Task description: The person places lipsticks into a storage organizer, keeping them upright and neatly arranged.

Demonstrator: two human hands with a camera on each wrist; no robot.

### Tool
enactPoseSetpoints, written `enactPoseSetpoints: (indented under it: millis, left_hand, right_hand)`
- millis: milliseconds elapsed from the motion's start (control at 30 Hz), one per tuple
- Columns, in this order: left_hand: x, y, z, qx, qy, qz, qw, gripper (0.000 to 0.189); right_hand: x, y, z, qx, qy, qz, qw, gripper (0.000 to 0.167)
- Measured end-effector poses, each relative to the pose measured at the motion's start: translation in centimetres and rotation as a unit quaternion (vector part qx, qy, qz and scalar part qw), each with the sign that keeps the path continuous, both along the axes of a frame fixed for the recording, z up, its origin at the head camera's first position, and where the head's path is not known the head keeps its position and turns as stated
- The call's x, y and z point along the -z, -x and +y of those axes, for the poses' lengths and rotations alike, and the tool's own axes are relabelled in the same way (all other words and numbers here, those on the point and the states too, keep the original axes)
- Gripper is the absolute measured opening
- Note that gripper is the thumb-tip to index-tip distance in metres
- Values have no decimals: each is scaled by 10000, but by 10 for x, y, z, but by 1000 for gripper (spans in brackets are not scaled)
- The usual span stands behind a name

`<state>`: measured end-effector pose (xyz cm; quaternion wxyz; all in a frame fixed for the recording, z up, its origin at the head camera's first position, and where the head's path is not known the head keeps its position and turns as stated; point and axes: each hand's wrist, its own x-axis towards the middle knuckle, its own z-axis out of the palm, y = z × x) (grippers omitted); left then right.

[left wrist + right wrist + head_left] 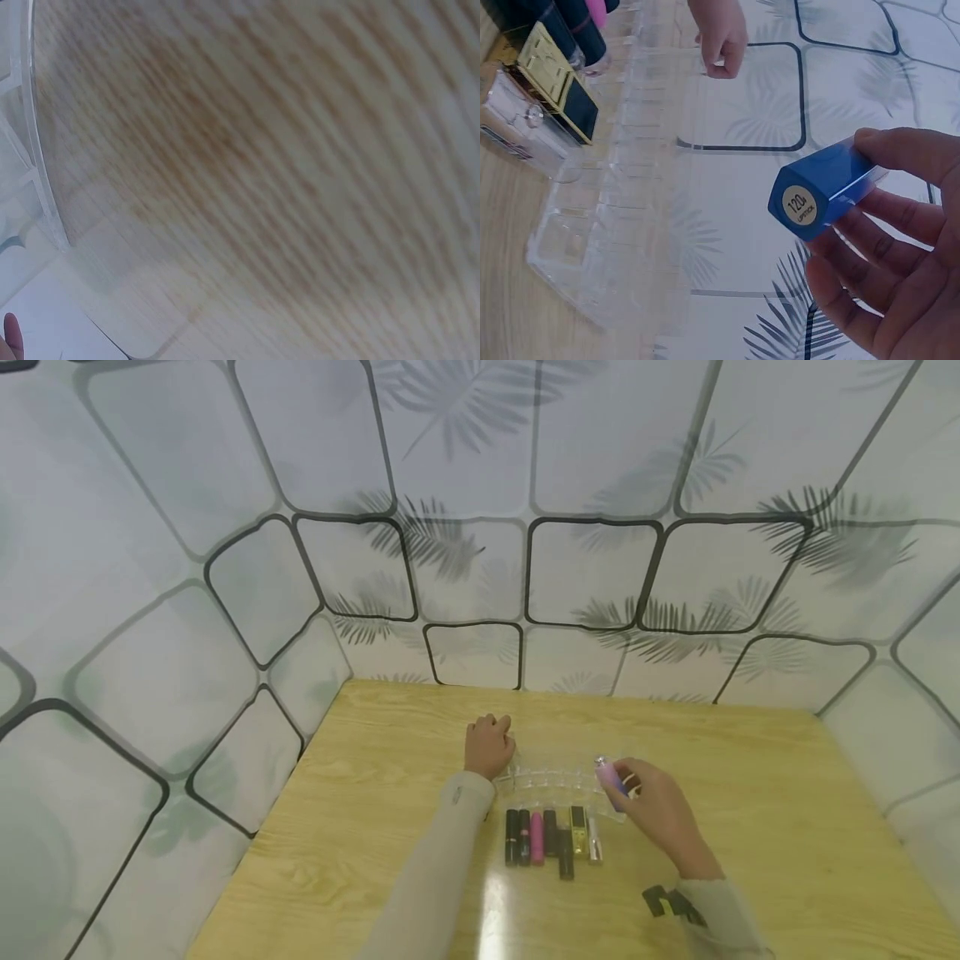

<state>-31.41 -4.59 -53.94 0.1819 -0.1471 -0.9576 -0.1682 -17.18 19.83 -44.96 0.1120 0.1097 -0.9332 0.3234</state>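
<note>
Lipstick tube (611, 783): angular, flat-faceted, glossy; lilac shading to deep blue, glittery silvery tip, round pale base label reading "120" and "LIPSTICK". Held aloft near the right end of the clear holder.

Right hand (660, 804): grip closed to the tube's width, thumb against one face, fingertips opposite.

Clear plastic holder (555, 779): see-through, stepped rows of small square slots, shiny edges.

Left hand (489, 746): by the holder's left end, fingers loosely bent, nothing visible in them; contact with the holder I can't tell.

Along the holder's near side: smooth black tubes (512, 837), a magenta tube (537, 838), a boxy gold-and-black lipstick (578, 831), a transparent-and-silvery tube (595, 839).

Under it all, a yellowish wood-grain table (787, 827), glossy, streaked. Behind, pale walls (585, 577), rounded dark outlines, feathery grey leaves.
</note>
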Motion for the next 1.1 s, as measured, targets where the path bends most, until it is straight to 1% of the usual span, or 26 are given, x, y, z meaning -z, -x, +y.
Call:
enactPoseSetpoints:
  millis: [167,267,533,767,900,1033,1067,1100]
  left_hand:
    - [0,0,0,-5,-43,10,10000,7]
    - [0,0,-1,-3,-31,36,10000,7]
    - [1,0,0,13,-66,149,9999,7]
    - [-3,-2,-1,16,-53,18,10000,7]
    - [-6,-3,0,25,-81,-30,10000,8]
    - [-6,-4,0,89,-215,107,9997,8]
    - [-4,-4,-1,119,-249,252,9993,7]
    - [-2,-3,-1,149,-302,309,9990,7]
  right_hand:
    - [-5,9,3,-222,91,459,9987,22]
    - [-7,14,5,-274,181,616,9976,21]
    - [-7,23,10,-213,366,550,9976,23]
    - [-2,32,16,-189,576,838,9946,22]
    - [1,36,20,-151,716,905,9932,24]
    - [6,40,25,-124,756,892,9931,24]
    - [8,41,26,-115,736,896,9932,24]
    - [10,42,27,-113,723,898,9933,24]
